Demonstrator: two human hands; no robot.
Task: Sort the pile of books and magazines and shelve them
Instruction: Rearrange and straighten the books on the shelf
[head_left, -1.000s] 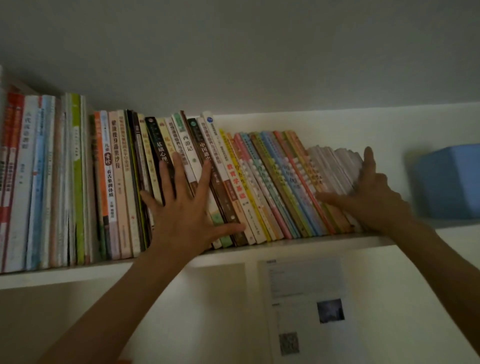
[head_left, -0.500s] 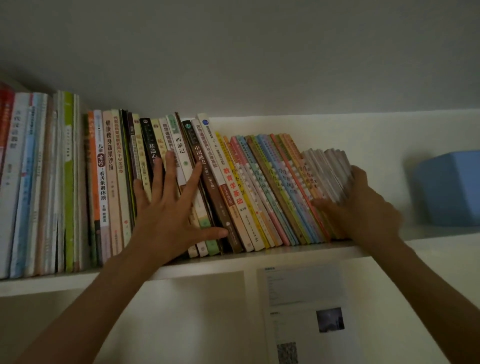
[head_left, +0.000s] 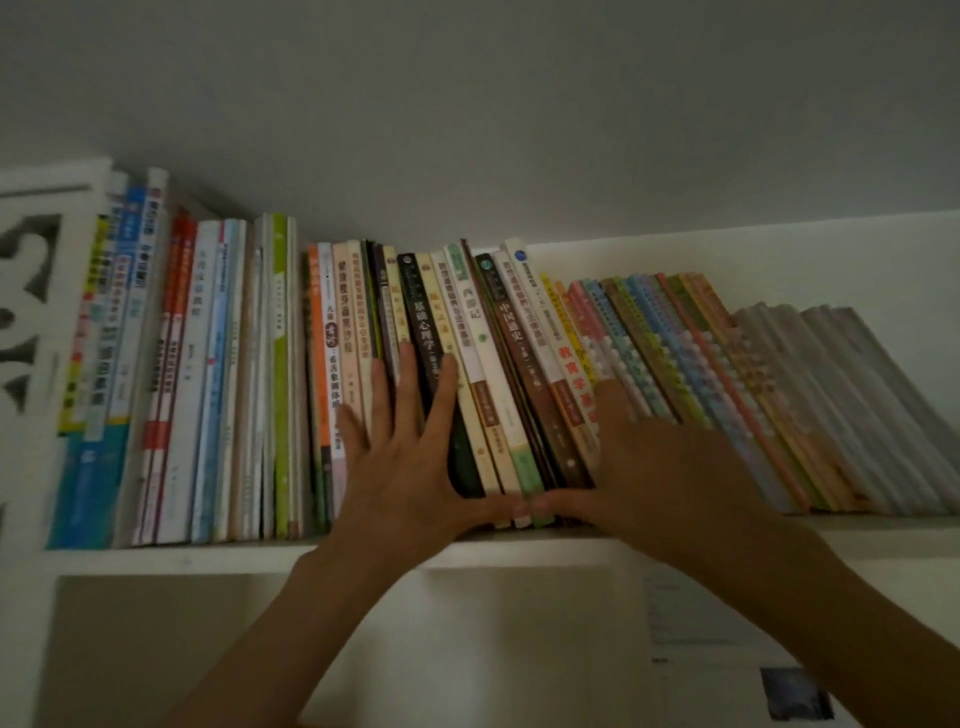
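A long row of books (head_left: 498, 364) stands spine-out on a white shelf (head_left: 208, 558). The left ones stand upright; those from the middle to the right lean leftward. My left hand (head_left: 410, 457) lies flat with spread fingers on the spines of the middle books, around a black-spined one (head_left: 423, 332). My right hand (head_left: 670, 467) presses flat against the spines of the leaning colourful thin books (head_left: 675, 353). The two thumbs almost meet at the books' lower ends. A stack of pale thin magazines (head_left: 841, 405) leans at the right end.
A white carved side panel (head_left: 31, 322) bounds the shelf on the left. Below the shelf is a white wall with a printed paper sheet (head_left: 727, 649) on the right. The ceiling is close above the books.
My right hand has moved left from the pale magazines at the row's right end onto the colourful spines, close to my left hand. The view has shifted left; the blue box is out of frame.
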